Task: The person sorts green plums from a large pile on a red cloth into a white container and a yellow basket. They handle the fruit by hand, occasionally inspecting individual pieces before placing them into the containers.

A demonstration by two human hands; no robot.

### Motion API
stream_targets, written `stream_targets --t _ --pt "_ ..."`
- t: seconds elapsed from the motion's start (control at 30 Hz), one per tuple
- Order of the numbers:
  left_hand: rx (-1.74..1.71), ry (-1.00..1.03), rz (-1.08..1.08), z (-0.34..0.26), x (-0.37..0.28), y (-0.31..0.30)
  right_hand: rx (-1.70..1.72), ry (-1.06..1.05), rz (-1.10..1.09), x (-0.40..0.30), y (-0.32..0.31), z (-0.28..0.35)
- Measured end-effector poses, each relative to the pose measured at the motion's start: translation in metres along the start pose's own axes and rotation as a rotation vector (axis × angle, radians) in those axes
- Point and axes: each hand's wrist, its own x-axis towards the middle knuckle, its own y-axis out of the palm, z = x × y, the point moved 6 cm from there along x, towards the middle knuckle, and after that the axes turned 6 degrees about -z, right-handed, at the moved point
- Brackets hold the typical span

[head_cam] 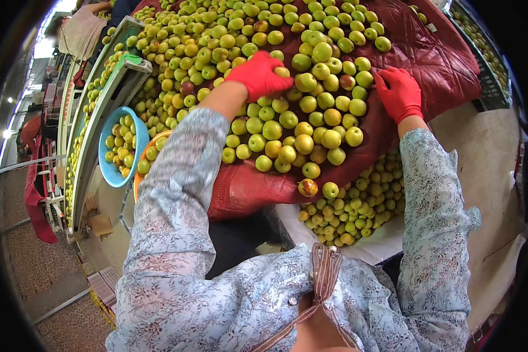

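My left hand (264, 78), in a red glove, is over the spread of green-yellow plums (310, 82), with one small plum (281, 71) between its thumb and fingers. My right hand (398, 94), gloved in red too, is at the right edge of the fruit, over the dark red quilted cover (422, 48). Its fingers are bent beside a green plum (364, 79); whether they grip anything is unclear. A brown-blotched plum (308, 187) lies at the cover's front edge. Below that edge, more plums (356, 211) fill a white-lined container (374, 251).
At left stand a blue basket (141, 125) and an orange basket (137, 187), both holding plums. Behind them runs a conveyor (97, 121) carrying fruit. A dark crate (488, 57) of plums is at upper right. Another person (81, 31) is at upper left.
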Motion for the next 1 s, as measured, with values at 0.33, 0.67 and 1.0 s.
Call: stream_targets --t 0.33,0.67,1.0 --pt "-0.628 -0.266 0.042 0.032 -0.074 -0.02 -0.015 0.012 0.026 -0.001 -0.003 0.002" --pt "-0.022 -0.119 -0.299 -0.022 0.028 -0.003 -0.001 -0.006 0.055 0.0 0.001 0.001" --pt "-0.832 -0.111 -0.13 -0.015 -0.002 0.017 0.014 -0.008 0.027 0.001 0.003 0.004"
